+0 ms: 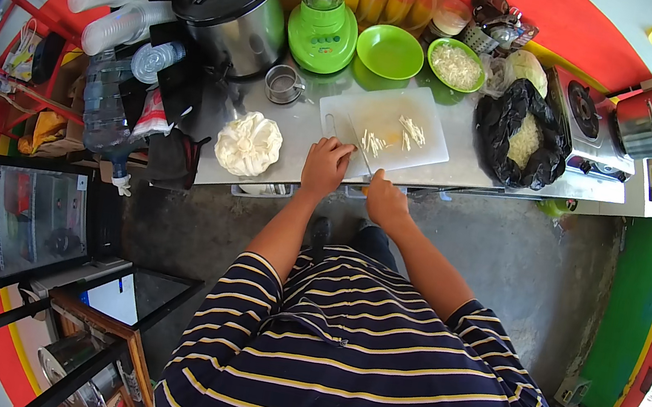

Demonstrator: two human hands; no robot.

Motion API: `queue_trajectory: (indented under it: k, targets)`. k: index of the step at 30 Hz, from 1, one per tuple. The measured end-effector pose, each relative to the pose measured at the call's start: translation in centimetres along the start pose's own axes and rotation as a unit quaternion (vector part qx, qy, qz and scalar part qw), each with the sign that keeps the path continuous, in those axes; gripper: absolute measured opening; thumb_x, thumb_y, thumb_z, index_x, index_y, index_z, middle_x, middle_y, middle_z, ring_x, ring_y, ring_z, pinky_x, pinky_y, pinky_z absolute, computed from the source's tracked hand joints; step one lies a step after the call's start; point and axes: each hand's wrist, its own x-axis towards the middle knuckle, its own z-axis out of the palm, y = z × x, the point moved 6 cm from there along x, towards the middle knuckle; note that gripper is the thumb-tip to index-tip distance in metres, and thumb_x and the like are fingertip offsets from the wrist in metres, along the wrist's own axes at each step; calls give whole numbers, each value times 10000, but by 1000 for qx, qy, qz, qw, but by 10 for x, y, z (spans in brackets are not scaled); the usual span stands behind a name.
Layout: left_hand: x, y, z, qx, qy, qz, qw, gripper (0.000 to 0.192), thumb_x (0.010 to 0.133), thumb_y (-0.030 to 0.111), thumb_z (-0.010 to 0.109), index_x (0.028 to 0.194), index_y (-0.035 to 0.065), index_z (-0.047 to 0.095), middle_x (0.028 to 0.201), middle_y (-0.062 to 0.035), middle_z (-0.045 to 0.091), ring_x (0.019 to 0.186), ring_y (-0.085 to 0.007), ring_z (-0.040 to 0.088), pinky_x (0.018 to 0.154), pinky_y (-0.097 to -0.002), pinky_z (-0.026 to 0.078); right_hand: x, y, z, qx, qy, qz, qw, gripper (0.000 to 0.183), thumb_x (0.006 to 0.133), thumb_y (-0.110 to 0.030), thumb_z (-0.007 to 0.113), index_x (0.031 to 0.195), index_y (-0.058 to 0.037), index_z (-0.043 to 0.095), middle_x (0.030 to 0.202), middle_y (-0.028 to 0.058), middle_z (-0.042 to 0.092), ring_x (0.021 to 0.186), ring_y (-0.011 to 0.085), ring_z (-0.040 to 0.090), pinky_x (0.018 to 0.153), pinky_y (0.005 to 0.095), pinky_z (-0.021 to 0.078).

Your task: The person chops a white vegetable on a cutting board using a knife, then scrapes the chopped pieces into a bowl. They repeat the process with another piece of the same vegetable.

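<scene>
My right hand (387,199) grips a kitchen knife (362,149) by its handle, at the front edge of a white plastic cutting board (423,103). The blade points away from me across the board's left part. At the board's near left corner my left hand (327,165) rests with bent fingers, the fingertips close to the blade. Whether something is pinched under them I cannot tell. Pale thin-cut strips (373,143) lie just right of the blade, and a second small pile of strips (412,132) sits farther right.
Behind the board stand an empty green bowl (390,52), a green bowl of shredded pale food (455,67) and a green blender (322,35). A metal cup (284,84) and a ruffled white bundle (248,144) are left. To the right are a black plastic bag (492,141) and a gas stove (591,128).
</scene>
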Motion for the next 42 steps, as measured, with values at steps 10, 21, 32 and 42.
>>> queue_trajectory:
  k: [10, 21, 32, 42]
  targets:
    - [0, -1, -3, -13, -7, -6, 1000, 189, 903, 79, 686, 1040, 153, 792, 902, -16, 627, 942, -246, 614, 849, -403, 448, -4, -5, -13, 34, -8, -31, 999, 364, 1001, -231, 639, 1161, 82, 540, 1086, 348, 727, 1087, 508, 713, 940, 551, 576]
    - [0, -11, 2, -52, 8, -32, 998, 78, 889, 82, 722, 961, 109, 736, 878, -33, 646, 911, -257, 635, 845, -414, 448, 8, -9, -5, 54, 42, -35, 997, 247, 970, -108, 561, 1146, 64, 541, 1071, 352, 726, 1015, 506, 736, 902, 562, 592]
    - [0, -14, 4, -63, 13, -28, 998, 79, 880, 81, 751, 949, 83, 711, 859, -47, 661, 893, -272, 640, 847, -421, 456, 9, -10, 8, 45, 56, -22, 997, 215, 986, -110, 538, 1138, 42, 528, 1066, 342, 731, 1016, 504, 738, 889, 554, 599]
    - [1, -13, 3, -82, 4, -33, 996, 82, 904, 105, 756, 944, 59, 700, 858, -65, 667, 894, -288, 636, 858, -428, 459, 12, -11, 25, 59, 68, 2, 996, 216, 968, -104, 560, 1125, 40, 530, 1038, 342, 734, 995, 500, 744, 880, 556, 601]
